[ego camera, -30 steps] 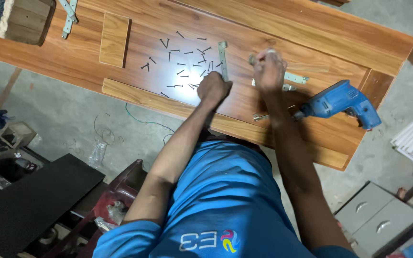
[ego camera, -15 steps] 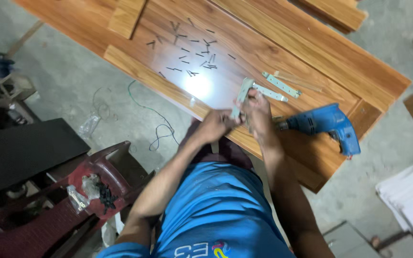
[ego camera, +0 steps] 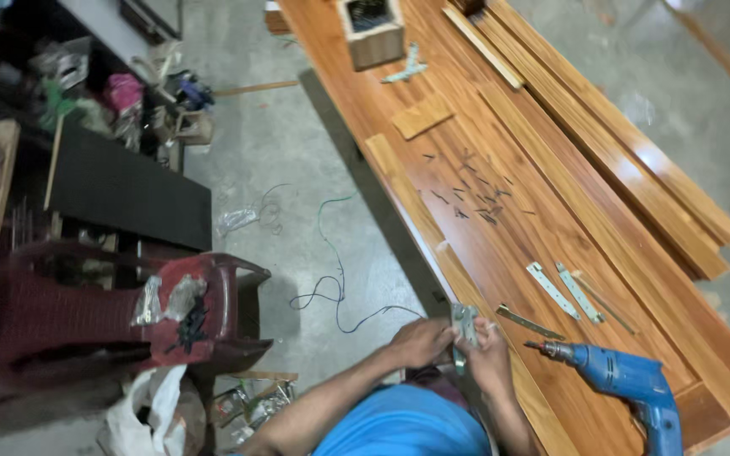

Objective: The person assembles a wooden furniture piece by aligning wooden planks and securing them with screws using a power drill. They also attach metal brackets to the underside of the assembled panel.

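You are holding a small metal hinge [ego camera: 465,325] between both hands, right at the near edge of the long wooden panel [ego camera: 542,219]. Your left hand [ego camera: 422,342] is closing around its lower end, fingers curled tight against it, and your right hand [ego camera: 487,350] is pinching the upper leaf with thumb and fingertips nearly shut. How firm either grip is, the head view is not showing clearly.

The hinge is hanging partly past the panel edge, over your lap and the concrete floor [ego camera: 297,194]. If your fingers are loosening while you are folding or turning the leaves, it is likely dropping off the edge rather than onto the wood. A leaf snapping shut could also be catching a fingertip.

The blue power drill [ego camera: 627,380] is lying just beside your right forearm with its bit pointing towards your hand. An elbow swinging outward could be knocking it, or dragging your wrist across the bit.

The loose dark screws [ego camera: 471,190] are lying scattered farther up the panel, well apart from your hands, and the other flat metal hinge plates [ego camera: 563,291] are sitting between them and the drill. Any sweeping reach could be scattering them
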